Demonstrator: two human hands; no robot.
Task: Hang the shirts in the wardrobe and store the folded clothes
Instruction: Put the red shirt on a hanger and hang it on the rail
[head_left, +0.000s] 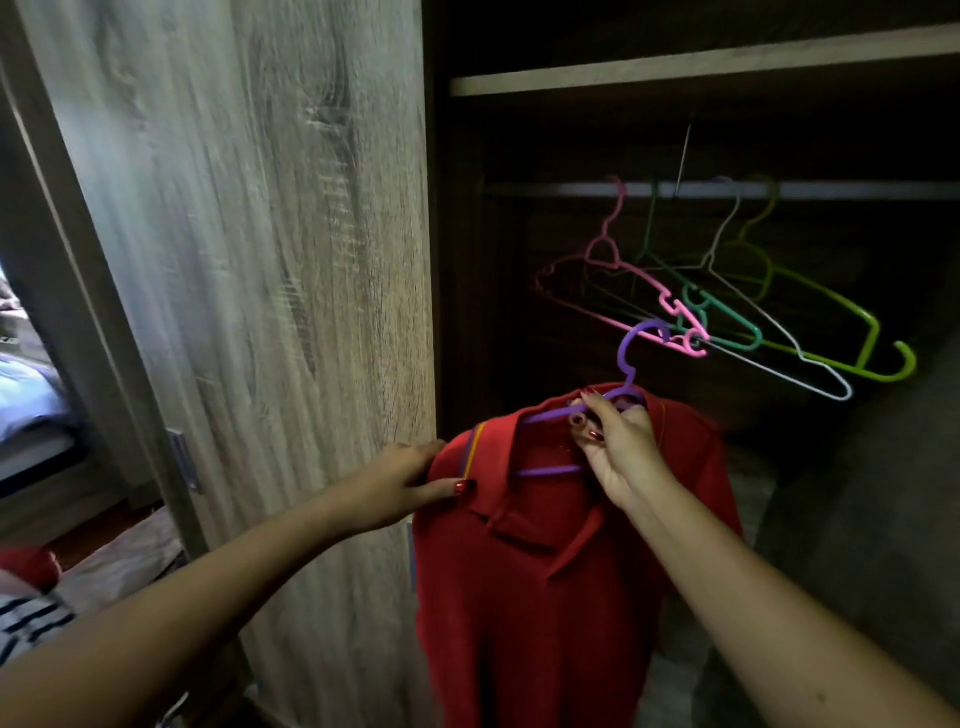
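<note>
A red polo shirt (545, 597) hangs on a purple hanger (631, 358) in front of the open wardrobe. My right hand (618, 447) grips the hanger at its neck, inside the collar. My left hand (400, 488) pinches the shirt's left shoulder, by its striped sleeve edge. The hanger's hook sits below the wardrobe rail (571, 189), level with the empty hangers hanging there.
Several empty hangers hang on the rail: pink (613, 270), green (727, 322), white (810, 369) and lime (862, 332). A wooden shelf (675, 67) runs above. The wardrobe door panel (234, 260) stands at left. Striped and red clothes (26, 597) lie at the lower left.
</note>
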